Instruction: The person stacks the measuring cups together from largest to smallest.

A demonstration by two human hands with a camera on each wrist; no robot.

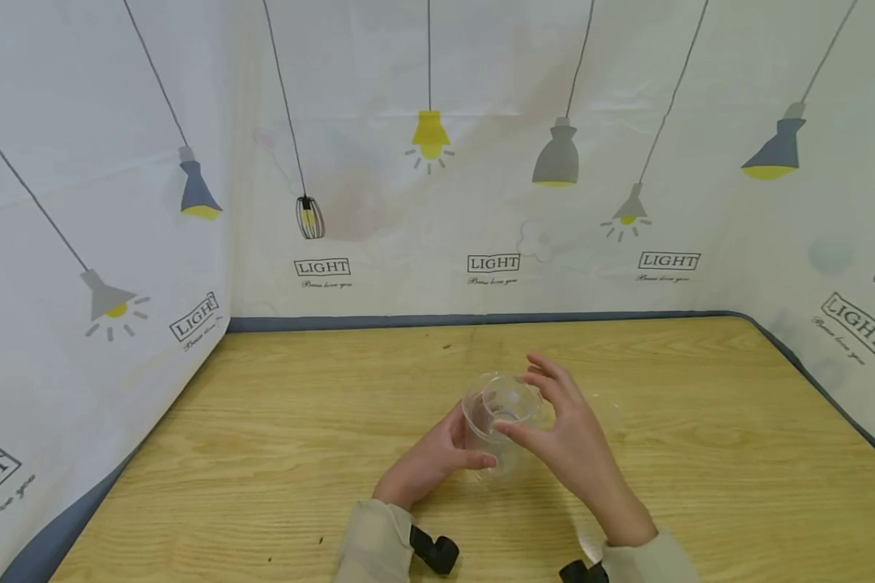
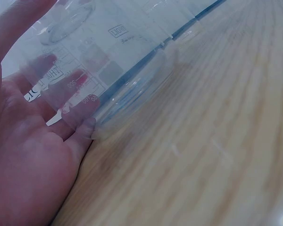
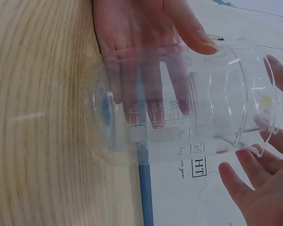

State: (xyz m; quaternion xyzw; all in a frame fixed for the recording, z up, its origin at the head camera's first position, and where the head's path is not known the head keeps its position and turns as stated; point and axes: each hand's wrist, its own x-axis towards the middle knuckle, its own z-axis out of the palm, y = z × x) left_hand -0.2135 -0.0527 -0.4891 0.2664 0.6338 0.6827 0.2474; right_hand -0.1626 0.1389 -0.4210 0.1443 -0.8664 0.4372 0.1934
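Note:
A large clear measuring beaker [image 1: 512,463] with printed volume marks stands upright on the wooden table. My left hand [image 1: 433,457] grips its side, with the thumb toward me and the fingers spread behind the wall, seen through it in the right wrist view. A smaller clear beaker [image 3: 228,94] with a pouring lip sits at the top of the large one, partly inside it. With thumb and fingers on opposite sides, my right hand [image 1: 572,437] holds the small beaker by its rim. How deep it sits is hard to tell through the transparent walls.
A faint clear object [image 1: 605,409] lies on the table [image 1: 299,453] to the right of the right hand; its kind cannot be made out. Behind the table hangs a white cloth [image 1: 379,186] printed with lamps, which also runs along both sides.

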